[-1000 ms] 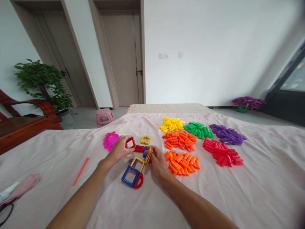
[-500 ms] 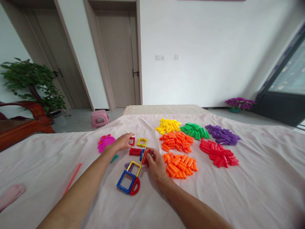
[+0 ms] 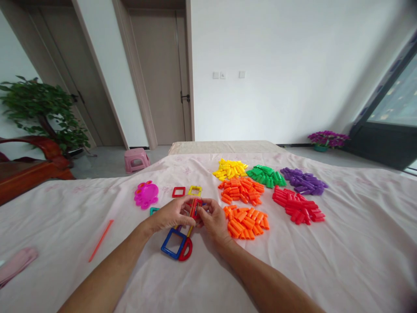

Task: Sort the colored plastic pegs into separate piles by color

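Note:
My left hand (image 3: 172, 214) and my right hand (image 3: 213, 219) meet over the middle of the cloth, fingers closed around a red magnetic tile (image 3: 194, 208). A bit of blue shows behind the tile, mostly covered by my fingers. Just below my hands lie a blue square tile (image 3: 173, 244) and a red half-round tile (image 3: 186, 249), touching each other. Part of a yellow tile (image 3: 190, 231) sticks out from under my left hand. Beyond the hands rest a red square frame (image 3: 179, 191) and a yellow square frame (image 3: 194, 190). A teal piece (image 3: 154, 211) is partly hidden by my left hand.
To the right lie piles of short plastic tubes: orange (image 3: 247, 224), more orange (image 3: 241, 191), yellow (image 3: 230, 169), green (image 3: 266, 176), purple (image 3: 302, 181) and red (image 3: 299, 206). On the left are a magenta plastic piece (image 3: 146, 194), an orange stick (image 3: 100, 241) and pink cloth (image 3: 19, 264).
My left hand has come from the red square frame toward the right and nearer me, and now grips the red tile together with my right hand. The red square frame is uncovered.

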Demonstrator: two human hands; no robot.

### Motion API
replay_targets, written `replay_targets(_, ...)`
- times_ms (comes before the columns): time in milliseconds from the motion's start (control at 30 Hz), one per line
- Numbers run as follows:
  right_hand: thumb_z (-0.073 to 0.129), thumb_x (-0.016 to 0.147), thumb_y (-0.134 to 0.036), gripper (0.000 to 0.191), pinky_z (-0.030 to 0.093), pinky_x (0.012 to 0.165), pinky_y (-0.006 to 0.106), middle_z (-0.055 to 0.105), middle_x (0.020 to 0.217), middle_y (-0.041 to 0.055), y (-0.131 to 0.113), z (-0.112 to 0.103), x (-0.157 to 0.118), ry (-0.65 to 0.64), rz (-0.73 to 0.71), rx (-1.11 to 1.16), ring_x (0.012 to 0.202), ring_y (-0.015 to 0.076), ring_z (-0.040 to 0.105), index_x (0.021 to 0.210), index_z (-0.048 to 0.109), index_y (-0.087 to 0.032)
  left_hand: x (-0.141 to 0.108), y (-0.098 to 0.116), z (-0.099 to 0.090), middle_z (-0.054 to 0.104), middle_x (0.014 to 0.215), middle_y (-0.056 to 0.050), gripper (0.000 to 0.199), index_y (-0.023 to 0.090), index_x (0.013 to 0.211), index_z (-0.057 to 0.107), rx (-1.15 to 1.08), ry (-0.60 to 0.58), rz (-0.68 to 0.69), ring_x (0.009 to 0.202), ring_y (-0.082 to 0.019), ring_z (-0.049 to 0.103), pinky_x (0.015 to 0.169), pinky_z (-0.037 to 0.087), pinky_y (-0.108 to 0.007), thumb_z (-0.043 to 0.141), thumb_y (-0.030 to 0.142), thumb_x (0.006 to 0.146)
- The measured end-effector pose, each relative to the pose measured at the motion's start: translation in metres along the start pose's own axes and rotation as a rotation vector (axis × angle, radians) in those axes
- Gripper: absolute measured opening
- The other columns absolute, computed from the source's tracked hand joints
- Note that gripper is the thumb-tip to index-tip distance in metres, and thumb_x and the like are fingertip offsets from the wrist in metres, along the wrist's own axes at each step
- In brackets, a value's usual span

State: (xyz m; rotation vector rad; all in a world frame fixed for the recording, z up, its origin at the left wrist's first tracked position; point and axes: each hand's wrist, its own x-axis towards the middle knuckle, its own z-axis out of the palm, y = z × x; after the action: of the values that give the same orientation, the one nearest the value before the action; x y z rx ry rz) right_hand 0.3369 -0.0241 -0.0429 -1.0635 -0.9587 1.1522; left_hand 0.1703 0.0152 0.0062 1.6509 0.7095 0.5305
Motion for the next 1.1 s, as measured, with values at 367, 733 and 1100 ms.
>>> replay_targets(367, 0.075, 0.072, -0.049, 0.047, 0.052, 0.044, 0.026, 0.066, 0.066, -0.0017, 0.000, -0.003, 0.001, -0.028, -0.003, 0.070, 0.047, 0.0145, 0.062, 0.100, 0.055, -0.018, 0.004, -0.014, 0.007, 0.068, 0.103, -0.007, 0.073, 0.021, 0.138, 0.050, -0.001, 0.170, 0.065, 0.090, -0.021, 0.067, 0.079, 0.053, -0.032, 0.080, 0.036, 0.073)
replay_targets(733, 0.070, 0.078, -0.051, 0.046, 0.053, 0.051, 0.026, 0.068, 0.080, 0.0013, -0.003, -0.001, 0.009, 0.015, -0.056, 0.080, 0.058, 0.0152, 0.067, 0.107, 0.055, -0.018, 0.012, -0.010, -0.002, 0.074, 0.098, -0.007, 0.040, 0.014, 0.112, 0.070, 0.057, 0.537, 0.014, 0.080, -0.020, 0.068, 0.072, 0.052, -0.031, 0.067, 0.039, 0.081)
replay_targets(1100, 0.058, 0.082, -0.038, 0.034, 0.048, 0.051, 0.024, 0.065, 0.096, 0.0045, 0.006, -0.006, 0.003, 0.036, -0.071, -0.063, 0.065, 0.0131, 0.065, 0.110, 0.059, -0.019, 0.040, -0.048, -0.066, 0.070, 0.077, -0.004, 0.040, 0.013, 0.112, 0.058, 0.056, 0.833, -0.242, 0.070, -0.016, 0.071, 0.065, 0.056, -0.026, 0.072, 0.030, 0.079)
